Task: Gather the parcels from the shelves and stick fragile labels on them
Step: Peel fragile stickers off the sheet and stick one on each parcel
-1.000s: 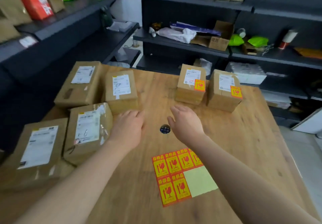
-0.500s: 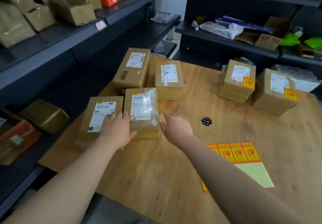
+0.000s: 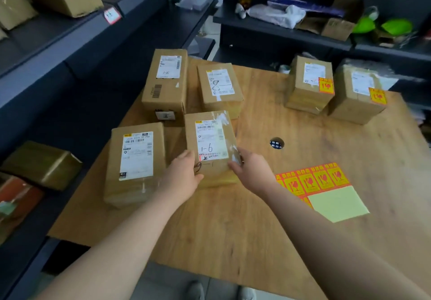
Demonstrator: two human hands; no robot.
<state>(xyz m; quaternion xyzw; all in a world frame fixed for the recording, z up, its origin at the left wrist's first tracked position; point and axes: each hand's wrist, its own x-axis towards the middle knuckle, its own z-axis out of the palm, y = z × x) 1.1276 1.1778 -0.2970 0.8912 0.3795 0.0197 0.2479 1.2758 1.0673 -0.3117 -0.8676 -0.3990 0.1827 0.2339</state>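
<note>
Dark shelves (image 3: pixel 77 34) line the left and back of a wooden table (image 3: pixel 233 229). On the table's left half, toward the front, the 1-6 parcel (image 3: pixel 210 141) lies flat, label up. The left hand (image 3: pixel 184 176) grips its near left corner and the right hand (image 3: pixel 250 171) grips its near right edge, fingers curled against the cardboard.

It looks like a stiff, taped carton, probably light enough to lift by the sides. The glossy tape under the right fingers may be slick, so a low hold on both long sides seems safest.

A neighbour parcel (image 3: pixel 136 159) sits just beside it on the left, and rear parcels (image 3: pixel 219 87) lie close behind. The free way out is toward the person and to the right, over bare wood before the sticker sheet (image 3: pixel 312 180). The table's left edge is near. Two labelled parcels (image 3: pixel 310 83) stand well apart at the back right.
</note>
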